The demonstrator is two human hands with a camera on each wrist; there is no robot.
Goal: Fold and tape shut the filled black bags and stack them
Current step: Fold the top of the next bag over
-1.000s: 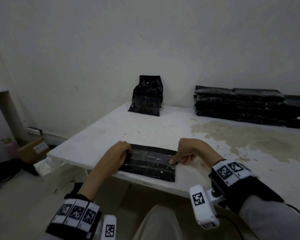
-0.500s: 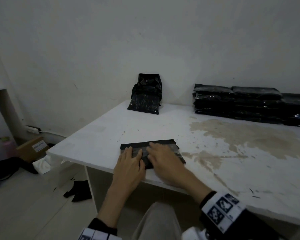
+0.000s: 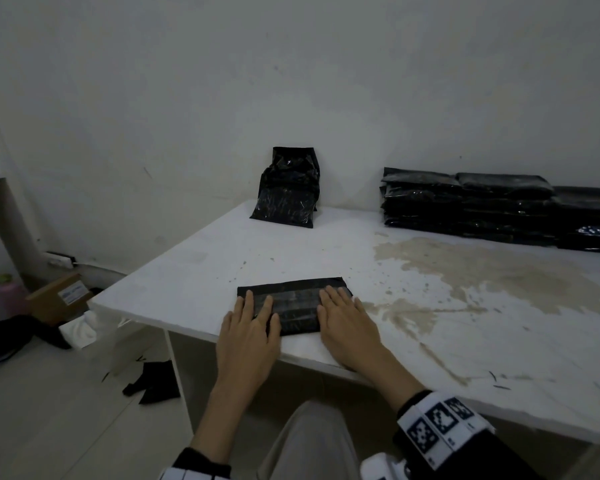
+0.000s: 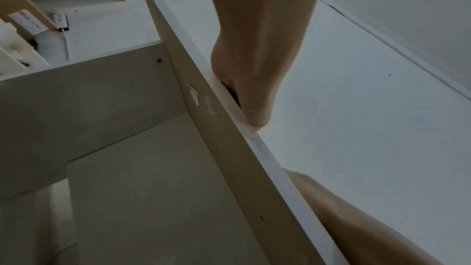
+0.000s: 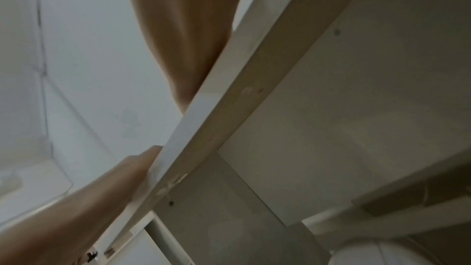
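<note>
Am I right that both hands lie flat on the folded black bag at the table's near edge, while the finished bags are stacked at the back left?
Not quite. Both the left hand and right hand do lie flat on the folded black bag near the table edge, but the head view shows the finished stack at the back right.

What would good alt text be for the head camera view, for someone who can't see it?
Both hands, left hand and right hand, press flat on a folded, taped black bag near the front edge of a stained white table. At the wall, one unfolded black bag leans upright, left of a stack of finished bags.
</note>
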